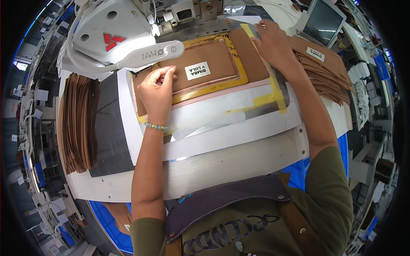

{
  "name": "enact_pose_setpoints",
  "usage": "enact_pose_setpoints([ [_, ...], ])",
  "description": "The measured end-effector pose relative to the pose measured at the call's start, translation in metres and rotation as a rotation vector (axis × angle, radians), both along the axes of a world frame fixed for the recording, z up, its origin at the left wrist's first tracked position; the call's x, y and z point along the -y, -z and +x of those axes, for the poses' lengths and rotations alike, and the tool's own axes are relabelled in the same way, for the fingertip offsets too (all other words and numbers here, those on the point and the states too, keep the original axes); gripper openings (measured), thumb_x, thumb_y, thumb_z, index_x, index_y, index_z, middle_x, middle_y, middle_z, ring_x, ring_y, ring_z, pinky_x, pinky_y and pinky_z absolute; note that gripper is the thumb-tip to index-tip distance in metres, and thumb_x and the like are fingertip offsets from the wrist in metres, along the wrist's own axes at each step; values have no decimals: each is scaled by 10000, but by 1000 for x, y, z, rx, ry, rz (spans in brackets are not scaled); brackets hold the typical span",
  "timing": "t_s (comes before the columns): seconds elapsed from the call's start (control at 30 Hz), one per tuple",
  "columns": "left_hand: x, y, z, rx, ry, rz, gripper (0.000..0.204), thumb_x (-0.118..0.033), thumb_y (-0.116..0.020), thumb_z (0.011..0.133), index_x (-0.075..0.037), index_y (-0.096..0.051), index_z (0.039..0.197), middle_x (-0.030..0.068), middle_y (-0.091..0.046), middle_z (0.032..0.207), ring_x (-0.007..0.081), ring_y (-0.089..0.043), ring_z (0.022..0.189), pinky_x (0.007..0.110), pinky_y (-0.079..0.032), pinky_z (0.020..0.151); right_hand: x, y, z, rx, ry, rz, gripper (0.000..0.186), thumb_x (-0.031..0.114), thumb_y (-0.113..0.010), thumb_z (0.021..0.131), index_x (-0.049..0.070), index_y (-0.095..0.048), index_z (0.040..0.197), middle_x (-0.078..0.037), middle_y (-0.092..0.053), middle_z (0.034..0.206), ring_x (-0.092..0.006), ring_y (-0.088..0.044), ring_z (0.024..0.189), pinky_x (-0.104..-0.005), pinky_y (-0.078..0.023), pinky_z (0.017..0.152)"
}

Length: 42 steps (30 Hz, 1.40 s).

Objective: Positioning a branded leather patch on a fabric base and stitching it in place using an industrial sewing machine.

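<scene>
A brown leather piece [213,64] with a white rectangular label [197,70] lies inside a yellow frame [239,79] on the bed of a white sewing machine [106,32]. My left hand [157,87], fingers curled, presses on the left edge of the brown piece. My right hand [273,40] lies flat and spread on the brown material at the frame's right side. A beaded bracelet [156,126] circles my left wrist.
A stack of brown leather pieces [79,123] stands on edge at the left. Another stack with a label on top [322,68] lies at the right, beside a small screen [322,21]. A white lamp arm [149,53] reaches over the work. The white table edge [222,164] runs in front.
</scene>
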State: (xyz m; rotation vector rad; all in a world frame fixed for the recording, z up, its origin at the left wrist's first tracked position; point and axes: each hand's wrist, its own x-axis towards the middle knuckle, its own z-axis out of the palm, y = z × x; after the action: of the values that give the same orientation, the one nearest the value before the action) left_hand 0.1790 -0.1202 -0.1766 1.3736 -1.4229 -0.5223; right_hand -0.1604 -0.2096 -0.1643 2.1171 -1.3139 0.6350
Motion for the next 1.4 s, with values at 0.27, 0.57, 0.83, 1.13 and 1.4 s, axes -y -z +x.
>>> enact_pose_setpoints([
  [0.27,5,4,5,221,-191,-44,97,-88,-766,911,1,-799,928,66,-769,779,73,-687,662,218,-518,621,-6,-7,115,325,-489,522,274,306,-648,940,60,-759,984,-100,-709,990,-310,-646,982,-437,-512,854],
  [0.57,13,8,6,535,-269,-169,129,-125,-776,873,-5,-769,827,96,-736,734,161,-673,605,295,-532,608,52,1,189,510,-628,790,276,313,-686,870,74,-774,976,-161,-738,873,-351,-697,808,-432,-533,747],
  [0.83,15,16,8,328,-312,-6,157,-131,-774,894,14,-770,835,72,-745,733,101,-660,624,259,-529,625,61,27,200,651,-579,689,245,279,-630,905,117,-790,997,-129,-760,917,-342,-719,860,-417,-555,782],
  [1.13,19,18,5,194,-372,11,137,-97,-776,868,29,-752,821,75,-724,710,121,-656,618,276,-527,627,58,26,197,660,-600,679,225,241,-628,898,113,-788,987,-125,-754,881,-336,-713,824,-427,-550,757],
  [1.4,23,16,-4,64,-351,63,164,-113,-788,892,43,-746,863,75,-758,759,79,-665,661,231,-521,670,57,27,198,647,-609,712,220,244,-630,911,99,-774,990,-123,-743,906,-328,-700,833,-418,-538,744],
])
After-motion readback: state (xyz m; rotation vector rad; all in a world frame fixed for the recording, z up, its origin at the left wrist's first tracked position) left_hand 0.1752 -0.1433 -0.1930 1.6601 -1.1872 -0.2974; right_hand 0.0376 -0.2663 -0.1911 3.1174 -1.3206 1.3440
